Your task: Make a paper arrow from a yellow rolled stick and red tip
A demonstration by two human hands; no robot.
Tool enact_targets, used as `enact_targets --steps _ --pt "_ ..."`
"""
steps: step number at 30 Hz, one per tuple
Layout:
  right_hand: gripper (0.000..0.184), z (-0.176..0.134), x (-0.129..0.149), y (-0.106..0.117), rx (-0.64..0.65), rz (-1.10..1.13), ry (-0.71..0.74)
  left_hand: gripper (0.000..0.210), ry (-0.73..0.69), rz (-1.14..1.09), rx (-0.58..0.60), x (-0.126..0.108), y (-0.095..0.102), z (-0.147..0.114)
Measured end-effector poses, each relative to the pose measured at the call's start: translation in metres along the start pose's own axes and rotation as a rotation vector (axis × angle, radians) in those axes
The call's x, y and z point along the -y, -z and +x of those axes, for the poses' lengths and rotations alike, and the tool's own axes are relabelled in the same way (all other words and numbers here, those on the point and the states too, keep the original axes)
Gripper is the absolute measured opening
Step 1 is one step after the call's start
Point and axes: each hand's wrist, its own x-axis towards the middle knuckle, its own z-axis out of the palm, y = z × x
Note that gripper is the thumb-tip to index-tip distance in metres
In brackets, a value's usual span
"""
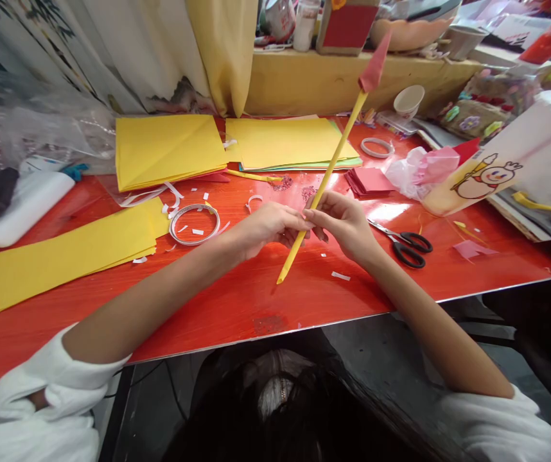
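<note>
A thin yellow rolled paper stick slants up to the right above the red table. At its top sits a pointed pink-red paper cone. My left hand pinches the lower part of the stick from the left. From the other side, my right hand has its fingers closed round the stick, just against the left fingertips. The stick's lower end sticks out below both hands, over the tabletop. Some of the fingers are hidden behind others.
Black-handled scissors lie right of my right hand. A tape roll, yellow paper strips and yellow sheets lie leftward. Red paper squares, a paper cup and a large printed plastic cup stand or lie rightward.
</note>
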Motion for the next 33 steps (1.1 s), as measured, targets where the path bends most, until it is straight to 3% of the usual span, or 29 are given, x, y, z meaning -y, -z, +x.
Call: enact_targets --steps 3,11,21,29,33 --pt "0.015 0.001 0.0 0.002 0.033 -0.049 -0.027 0.016 -0.003 0.113 0.077 0.001 0.005 0.001" --pt "0.019 0.004 0.002 0.004 -0.027 0.148 -0.112 0.023 -0.085 0.167 0.008 -0.003 0.001 -0.001" --pt "0.018 0.003 0.005 0.004 -0.058 0.216 -0.145 0.016 -0.104 -0.057 -0.038 0.001 -0.009 -0.002" --pt "0.02 0.004 0.002 0.005 -0.074 0.141 -0.142 0.021 -0.047 -0.036 0.013 0.002 -0.013 -0.002" --pt "0.02 0.003 0.003 0.004 -0.059 0.136 -0.122 0.014 -0.041 -0.056 -0.061 0.0 -0.014 -0.004"
